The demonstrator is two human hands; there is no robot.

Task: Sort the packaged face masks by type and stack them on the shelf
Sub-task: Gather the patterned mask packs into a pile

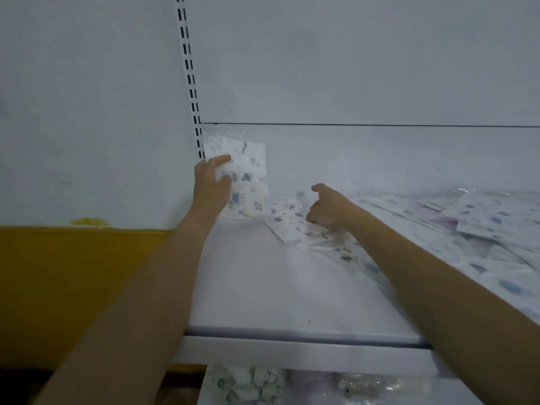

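My left hand [211, 182] grips the left edge of a clear packet of white masks printed with blue figures [249, 176], which stands upright against the back panel in the shelf's far left corner. My right hand [328, 207] hovers to its right with fingers curled, over another blue-printed mask packet [292, 225] lying flat on the white shelf [263, 293]. Whether the right fingers hold that packet is hidden.
A loose heap of mask packets [482, 229], blue-printed and some purple, covers the shelf's right side. A slotted upright [191, 83] runs up the back wall. More packets [251, 385] lie on the lower shelf. A yellow wall band [73, 273] is at left.
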